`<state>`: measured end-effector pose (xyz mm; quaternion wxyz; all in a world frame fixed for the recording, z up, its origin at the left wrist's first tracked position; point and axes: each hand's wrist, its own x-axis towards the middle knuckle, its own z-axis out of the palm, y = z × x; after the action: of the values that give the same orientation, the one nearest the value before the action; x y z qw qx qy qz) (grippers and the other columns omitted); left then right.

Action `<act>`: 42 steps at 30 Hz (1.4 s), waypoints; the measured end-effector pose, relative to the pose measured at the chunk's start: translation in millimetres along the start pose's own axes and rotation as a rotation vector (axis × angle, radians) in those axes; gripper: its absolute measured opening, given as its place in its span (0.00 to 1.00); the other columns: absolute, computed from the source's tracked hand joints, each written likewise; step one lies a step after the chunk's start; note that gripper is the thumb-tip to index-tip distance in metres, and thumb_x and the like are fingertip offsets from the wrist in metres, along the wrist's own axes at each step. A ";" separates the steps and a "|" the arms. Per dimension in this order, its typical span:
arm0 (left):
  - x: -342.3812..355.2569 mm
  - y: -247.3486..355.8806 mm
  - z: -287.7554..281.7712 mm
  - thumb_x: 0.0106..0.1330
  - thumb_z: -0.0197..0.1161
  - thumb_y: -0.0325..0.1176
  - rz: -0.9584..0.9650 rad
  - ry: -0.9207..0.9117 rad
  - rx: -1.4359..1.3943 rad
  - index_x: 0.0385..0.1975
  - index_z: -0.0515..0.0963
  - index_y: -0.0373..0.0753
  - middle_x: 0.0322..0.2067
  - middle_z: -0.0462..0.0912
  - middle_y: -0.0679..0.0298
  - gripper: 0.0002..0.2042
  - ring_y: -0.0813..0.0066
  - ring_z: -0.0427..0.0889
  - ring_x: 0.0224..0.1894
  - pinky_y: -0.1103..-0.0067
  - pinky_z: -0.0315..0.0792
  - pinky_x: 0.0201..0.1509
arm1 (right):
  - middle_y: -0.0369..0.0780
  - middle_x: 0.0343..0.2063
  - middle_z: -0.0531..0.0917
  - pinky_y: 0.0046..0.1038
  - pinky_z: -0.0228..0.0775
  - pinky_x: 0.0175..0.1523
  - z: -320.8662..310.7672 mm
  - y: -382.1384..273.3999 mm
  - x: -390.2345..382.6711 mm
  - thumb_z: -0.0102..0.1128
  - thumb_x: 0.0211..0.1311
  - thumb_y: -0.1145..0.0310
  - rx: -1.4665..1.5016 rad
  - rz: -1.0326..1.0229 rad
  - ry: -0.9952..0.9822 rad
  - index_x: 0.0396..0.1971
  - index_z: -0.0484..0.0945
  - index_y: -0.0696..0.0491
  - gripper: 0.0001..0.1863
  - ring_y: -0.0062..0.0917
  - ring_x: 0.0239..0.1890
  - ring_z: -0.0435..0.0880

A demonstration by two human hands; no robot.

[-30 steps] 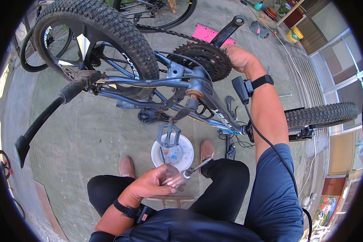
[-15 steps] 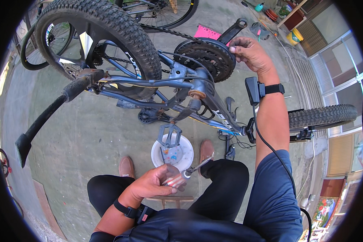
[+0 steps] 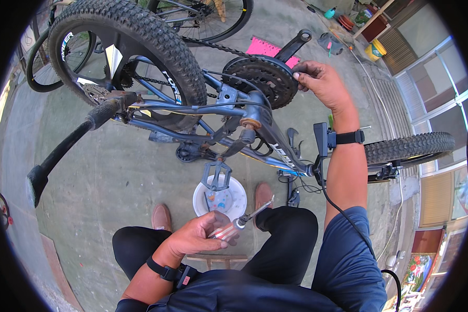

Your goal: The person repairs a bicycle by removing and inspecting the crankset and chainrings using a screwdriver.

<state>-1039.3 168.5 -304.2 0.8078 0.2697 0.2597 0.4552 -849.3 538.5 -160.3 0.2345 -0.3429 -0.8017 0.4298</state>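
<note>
A dark blue-grey bicycle frame (image 3: 229, 108) stands upside down in front of me. My right hand (image 3: 322, 83) reaches to the black chainring (image 3: 259, 82), thumb and fingers closed on its right rim, just below the crank arm (image 3: 292, 47). The chain (image 3: 218, 47) runs from the chainring back toward the rear wheel (image 3: 184, 57). Low over my lap, my left hand (image 3: 200, 234) is wrapped round a screwdriver (image 3: 230, 229) with a clear, red-striped handle. Its shaft points up and to the right, and the tip looks dirty.
A white basin (image 3: 235, 197) sits on the floor between my feet, below a pedal (image 3: 216, 176). The front wheel (image 3: 416, 148) lies to the right. Another bicycle (image 3: 213, 21), a pink mat (image 3: 265, 47) and a yellow bucket (image 3: 375, 50) are farther off.
My right hand has shifted slightly toward me along the chainring's rim. The whole view has moved a little. My left hand keeps the screwdriver in the same place.
</note>
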 end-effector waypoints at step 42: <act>-0.1 1.8 2.4 0.58 0.66 0.20 0.004 -0.008 0.013 0.53 0.68 0.31 0.47 0.77 0.58 0.22 0.72 0.77 0.50 0.71 0.72 0.56 | 0.35 0.29 0.82 0.22 0.75 0.38 17.4 -2.6 -3.2 0.58 0.61 0.76 0.059 -0.019 0.225 0.36 0.78 0.60 0.05 0.18 0.31 0.81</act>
<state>-1038.9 168.7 -301.3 0.8063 0.2771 0.2589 0.4540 -859.8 525.8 -167.4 0.3371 -0.3742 -0.7605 0.4099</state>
